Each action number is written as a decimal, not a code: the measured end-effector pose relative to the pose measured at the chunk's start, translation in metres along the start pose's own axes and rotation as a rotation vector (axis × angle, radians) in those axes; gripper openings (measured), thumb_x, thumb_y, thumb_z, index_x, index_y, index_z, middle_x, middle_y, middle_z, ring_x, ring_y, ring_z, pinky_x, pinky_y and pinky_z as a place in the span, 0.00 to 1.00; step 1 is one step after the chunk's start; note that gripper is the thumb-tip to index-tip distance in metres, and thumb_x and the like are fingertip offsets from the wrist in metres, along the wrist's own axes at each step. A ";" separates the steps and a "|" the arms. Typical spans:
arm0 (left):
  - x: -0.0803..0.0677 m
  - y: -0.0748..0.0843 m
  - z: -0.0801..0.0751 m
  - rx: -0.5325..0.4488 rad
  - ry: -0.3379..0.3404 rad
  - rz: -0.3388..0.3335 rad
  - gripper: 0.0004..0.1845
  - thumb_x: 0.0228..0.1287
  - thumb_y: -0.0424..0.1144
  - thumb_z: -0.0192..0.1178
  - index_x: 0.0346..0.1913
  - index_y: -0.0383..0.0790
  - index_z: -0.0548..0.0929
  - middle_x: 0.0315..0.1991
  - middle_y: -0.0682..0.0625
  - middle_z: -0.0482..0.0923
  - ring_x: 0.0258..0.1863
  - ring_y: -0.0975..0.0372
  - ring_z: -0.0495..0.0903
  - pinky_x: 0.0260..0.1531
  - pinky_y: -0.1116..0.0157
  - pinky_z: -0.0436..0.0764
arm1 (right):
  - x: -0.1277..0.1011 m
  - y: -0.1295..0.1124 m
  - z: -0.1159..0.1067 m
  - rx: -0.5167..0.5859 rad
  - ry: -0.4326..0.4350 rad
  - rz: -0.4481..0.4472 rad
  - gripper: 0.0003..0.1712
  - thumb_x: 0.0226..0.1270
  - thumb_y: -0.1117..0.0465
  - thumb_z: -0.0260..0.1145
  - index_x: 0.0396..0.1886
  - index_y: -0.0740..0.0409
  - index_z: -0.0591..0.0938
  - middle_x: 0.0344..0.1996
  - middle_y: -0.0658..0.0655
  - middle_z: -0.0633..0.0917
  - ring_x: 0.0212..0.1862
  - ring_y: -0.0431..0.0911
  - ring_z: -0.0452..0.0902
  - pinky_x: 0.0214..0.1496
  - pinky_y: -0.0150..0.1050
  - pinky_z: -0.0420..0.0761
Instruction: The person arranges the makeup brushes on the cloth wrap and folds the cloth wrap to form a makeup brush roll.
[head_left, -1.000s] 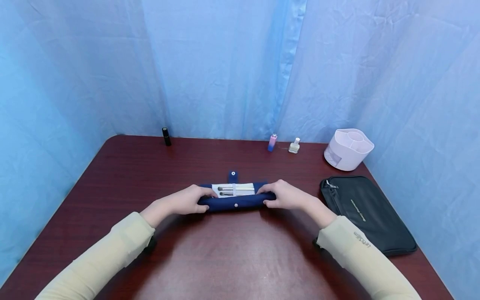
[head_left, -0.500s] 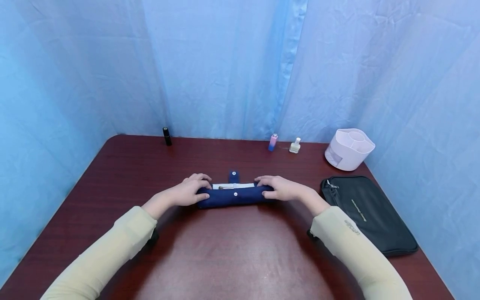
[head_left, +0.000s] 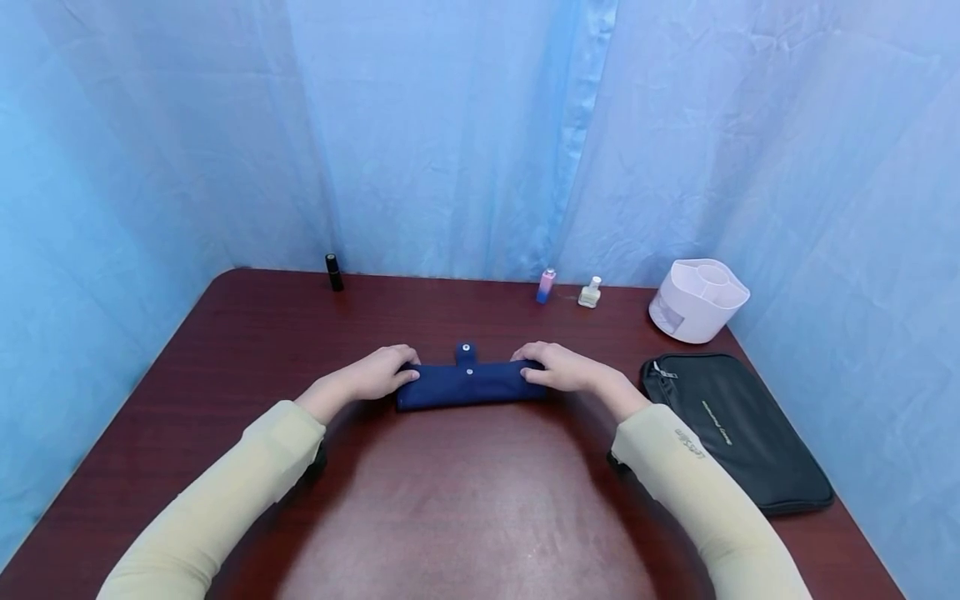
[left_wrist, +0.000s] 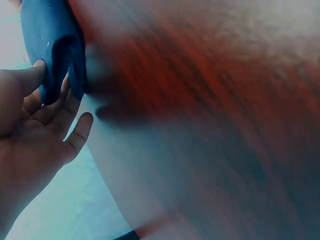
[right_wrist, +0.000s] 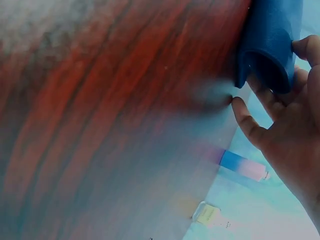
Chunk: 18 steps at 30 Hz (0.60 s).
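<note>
A navy blue brush roll lies folded over on the dark red table, its front panel covering the makeup brushes inside. From its far edge a short strap with a metal snap sticks out, and a matching snap sits on the panel just below. My left hand pinches the left end, thumb on the near face and fingers behind. My right hand grips the right end the same way. In the right wrist view the roll's end shows as a hollow loop between thumb and fingers; the left wrist view shows folded layers.
Along the back edge stand a black tube, a pink-and-blue tube and a small nail polish bottle. A white organizer and a black zip case occupy the right side. Blue curtains enclose the table.
Both hands have rolled the near part of the brush roll away from me. The white lining and the brushes, visible before, are now covered, and the front snap has come close to the strap.
</note>
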<state>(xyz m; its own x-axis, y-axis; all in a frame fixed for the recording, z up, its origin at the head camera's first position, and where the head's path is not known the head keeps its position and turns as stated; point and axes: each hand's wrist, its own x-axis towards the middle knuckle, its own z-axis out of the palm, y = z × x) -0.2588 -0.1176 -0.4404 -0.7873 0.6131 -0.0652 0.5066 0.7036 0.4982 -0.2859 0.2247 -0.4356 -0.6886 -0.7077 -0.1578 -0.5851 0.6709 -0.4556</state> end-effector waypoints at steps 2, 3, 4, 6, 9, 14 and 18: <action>0.002 0.001 0.000 0.004 0.005 -0.017 0.07 0.69 0.38 0.54 0.43 0.37 0.78 0.41 0.47 0.77 0.39 0.58 0.75 0.45 0.58 0.75 | 0.001 0.001 0.001 -0.008 0.015 -0.014 0.18 0.72 0.59 0.53 0.57 0.59 0.76 0.55 0.57 0.78 0.58 0.49 0.71 0.63 0.48 0.68; 0.003 0.001 0.000 0.006 0.010 -0.022 0.07 0.69 0.38 0.55 0.43 0.37 0.78 0.41 0.47 0.78 0.40 0.58 0.75 0.45 0.58 0.76 | 0.002 0.001 0.001 -0.009 0.024 -0.020 0.18 0.72 0.59 0.54 0.57 0.59 0.77 0.54 0.57 0.78 0.57 0.49 0.72 0.63 0.48 0.69; 0.004 0.001 0.000 0.004 0.017 -0.030 0.07 0.69 0.38 0.55 0.43 0.37 0.78 0.41 0.47 0.78 0.40 0.58 0.76 0.46 0.58 0.76 | 0.002 0.002 0.001 -0.005 0.033 -0.021 0.18 0.71 0.59 0.54 0.56 0.59 0.77 0.54 0.56 0.78 0.57 0.49 0.72 0.62 0.47 0.69; 0.005 0.000 0.001 -0.005 0.034 -0.045 0.08 0.68 0.37 0.56 0.44 0.37 0.77 0.41 0.46 0.79 0.40 0.58 0.76 0.45 0.58 0.76 | 0.003 0.002 0.001 -0.001 0.051 -0.025 0.17 0.70 0.59 0.55 0.55 0.59 0.79 0.52 0.56 0.79 0.56 0.48 0.73 0.62 0.47 0.70; 0.005 0.000 0.001 -0.028 0.053 -0.069 0.09 0.66 0.37 0.58 0.46 0.36 0.76 0.41 0.45 0.79 0.41 0.56 0.77 0.44 0.58 0.77 | 0.003 0.002 0.001 0.005 0.069 -0.026 0.17 0.70 0.59 0.56 0.54 0.58 0.80 0.52 0.55 0.80 0.56 0.48 0.74 0.61 0.46 0.71; 0.005 0.001 0.003 0.006 0.089 -0.057 0.11 0.65 0.36 0.60 0.47 0.35 0.78 0.42 0.44 0.80 0.44 0.55 0.78 0.47 0.57 0.77 | 0.003 0.000 0.001 0.010 0.062 -0.019 0.16 0.70 0.59 0.56 0.54 0.58 0.80 0.52 0.55 0.80 0.56 0.48 0.75 0.61 0.46 0.71; 0.003 0.006 0.005 0.050 0.161 0.040 0.11 0.63 0.34 0.61 0.48 0.39 0.81 0.47 0.46 0.78 0.50 0.54 0.75 0.52 0.55 0.74 | 0.003 0.001 0.000 -0.005 0.047 -0.016 0.16 0.70 0.58 0.56 0.53 0.57 0.81 0.51 0.55 0.81 0.55 0.48 0.75 0.61 0.46 0.72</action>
<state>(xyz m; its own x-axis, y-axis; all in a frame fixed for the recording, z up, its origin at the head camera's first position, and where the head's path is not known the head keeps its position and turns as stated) -0.2567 -0.1099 -0.4417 -0.8100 0.5787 0.0952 0.5528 0.6991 0.4535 -0.2883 0.2236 -0.4361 -0.6986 -0.7070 -0.1097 -0.5979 0.6611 -0.4533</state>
